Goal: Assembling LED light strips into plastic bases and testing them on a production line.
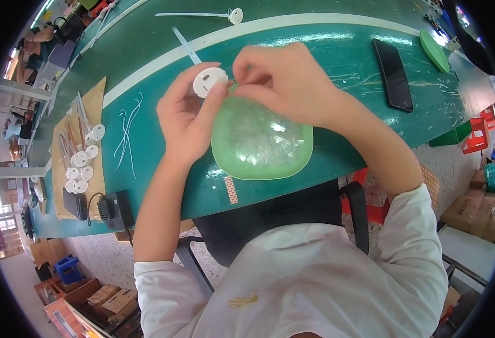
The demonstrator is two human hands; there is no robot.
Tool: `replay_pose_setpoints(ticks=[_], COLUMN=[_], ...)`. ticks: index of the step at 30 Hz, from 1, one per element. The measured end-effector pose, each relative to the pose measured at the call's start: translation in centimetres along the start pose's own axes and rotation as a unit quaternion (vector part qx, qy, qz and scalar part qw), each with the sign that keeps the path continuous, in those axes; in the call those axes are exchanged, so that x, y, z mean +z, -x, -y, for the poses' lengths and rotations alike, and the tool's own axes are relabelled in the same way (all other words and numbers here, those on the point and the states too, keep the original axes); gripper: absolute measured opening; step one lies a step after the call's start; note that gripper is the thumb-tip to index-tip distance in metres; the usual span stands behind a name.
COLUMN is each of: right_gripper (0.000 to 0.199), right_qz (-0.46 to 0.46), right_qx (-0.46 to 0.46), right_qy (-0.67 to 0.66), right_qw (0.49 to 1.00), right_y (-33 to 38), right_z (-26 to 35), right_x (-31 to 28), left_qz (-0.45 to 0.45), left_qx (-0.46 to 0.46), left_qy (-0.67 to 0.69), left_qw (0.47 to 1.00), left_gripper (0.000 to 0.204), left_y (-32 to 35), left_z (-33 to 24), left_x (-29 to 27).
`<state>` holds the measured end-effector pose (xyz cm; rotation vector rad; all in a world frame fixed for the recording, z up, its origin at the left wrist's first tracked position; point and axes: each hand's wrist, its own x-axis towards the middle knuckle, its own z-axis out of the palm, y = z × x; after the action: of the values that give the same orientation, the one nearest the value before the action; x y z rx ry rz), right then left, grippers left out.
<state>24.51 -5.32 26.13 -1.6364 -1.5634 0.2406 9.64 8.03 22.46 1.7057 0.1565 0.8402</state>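
Observation:
My left hand (180, 115) grips a white round disc (203, 87) between thumb and fingers. Small slots mark the disc's face, and a pale translucent strip (186, 46) sticks out past it, away from me. Close to the disc's right edge, my right hand (292, 79) has thumb and forefinger drawn together in a pinch. Whatever lies between those fingertips is too small to make out. Both hands are over the far side of a light green bowl (258, 175), which is filled with small clear shiny pieces (267, 135).
Brown cardboard (61, 205) on the left bears several white discs (80, 159) with strips. Loose white wires (126, 132) lie beside it, with a black boxy device (116, 209) nearer. A phone (392, 73) and a green dish (433, 50) lie right; another disc (235, 16) lies beyond.

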Motion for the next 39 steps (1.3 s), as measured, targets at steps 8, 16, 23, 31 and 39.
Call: replay_pose_setpoints(ticks=[8,16,23,31,39], right_gripper=[0.028,0.021,0.013,0.006,0.012], right_qz=[0.011,-0.040,-0.017,-0.185,-0.255], right_qx=[0.029,-0.003,0.096,-0.058,-0.238], right_qy=[-0.042,-0.051,-0.190,-0.056,0.108], right_qw=[0.999,0.998,0.977,0.979,0.931], right_y=[-0.2,-0.1,-0.1,0.2,0.4], right_z=[0.0,0.0,1.0,0.8,1.3], right_x=[-0.6,0.0,0.3,0.3,1.2], left_qz=[0.011,-0.022,-0.043,0.037,0.050], left_qx=[-0.008,0.001,0.003,0.043,0.055], left_qy=[0.018,0.018,0.044,0.035,0.126], left_qw=[1.000,1.000,0.998,0.998,0.989], left_gripper=[0.036,0.035,0.035,0.044,0.042], left_y=[-0.1,-0.2,-0.2,0.0,0.2], left_z=[-0.2,-0.8,-0.9,-0.9,-1.1], left_x=[-0.1,-0.6,-0.6,-0.1,0.0])
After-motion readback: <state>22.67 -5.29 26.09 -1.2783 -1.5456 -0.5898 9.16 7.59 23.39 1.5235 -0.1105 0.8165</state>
